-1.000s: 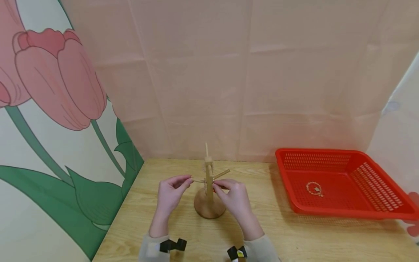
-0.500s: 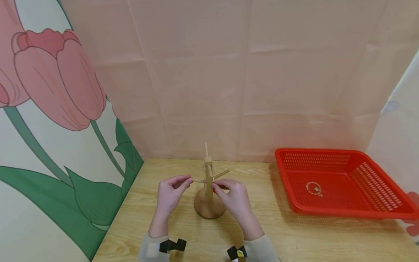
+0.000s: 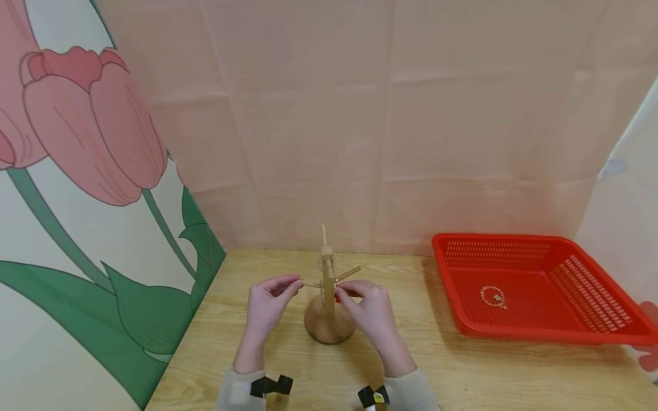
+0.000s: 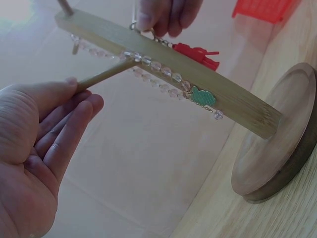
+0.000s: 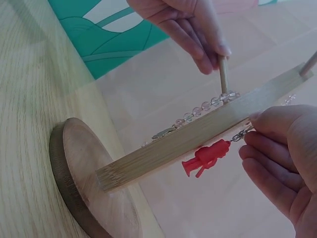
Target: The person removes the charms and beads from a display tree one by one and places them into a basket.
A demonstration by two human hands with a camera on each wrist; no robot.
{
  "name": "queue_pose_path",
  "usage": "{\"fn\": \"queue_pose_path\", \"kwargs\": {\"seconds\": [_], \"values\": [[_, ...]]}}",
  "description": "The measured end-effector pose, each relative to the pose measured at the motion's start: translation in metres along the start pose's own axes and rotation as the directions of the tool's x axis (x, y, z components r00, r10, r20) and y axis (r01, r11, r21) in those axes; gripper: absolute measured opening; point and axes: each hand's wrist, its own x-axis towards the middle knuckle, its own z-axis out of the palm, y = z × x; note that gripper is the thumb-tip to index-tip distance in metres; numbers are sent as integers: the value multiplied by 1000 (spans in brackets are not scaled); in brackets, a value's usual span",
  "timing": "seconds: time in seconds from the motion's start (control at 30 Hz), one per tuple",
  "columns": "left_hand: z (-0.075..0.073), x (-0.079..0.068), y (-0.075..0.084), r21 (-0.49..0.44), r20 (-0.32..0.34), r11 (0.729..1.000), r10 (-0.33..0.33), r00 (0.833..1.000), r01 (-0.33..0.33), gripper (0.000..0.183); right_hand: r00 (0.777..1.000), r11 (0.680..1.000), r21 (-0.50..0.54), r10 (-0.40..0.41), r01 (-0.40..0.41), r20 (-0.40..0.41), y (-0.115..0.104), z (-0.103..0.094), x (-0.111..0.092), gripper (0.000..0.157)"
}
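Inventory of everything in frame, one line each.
Stand: 1, brown wood, on table
Peg: several, wood, on stand
Beaded strands: count unclear, clear-pink, on stand
Green charm: 1, green, on a strand
Red figure: 1, red, hanging by its chain
Basket: 1, red, right on table
Bracelet: 1, pale, in basket
Table: 1, light wood, below
Backdrop: 1, pinkish, behind
Tulip print: 1, pink-green-white, left
Wrist devices: 2, black, at wrists
Sleeves: 2, pale, bottom
Hands: 2, left pinching peg, right pinching chain
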Motion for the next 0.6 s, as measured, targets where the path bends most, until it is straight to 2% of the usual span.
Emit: {"fn": "queue_pose_path", "kwargs": {"seconds": [0.6], "values": [[0,0,-1,11,-5,1000,1,1000,-1,12,999,1000,-7,-1,1,-33,-1,-6,3,6]]}}
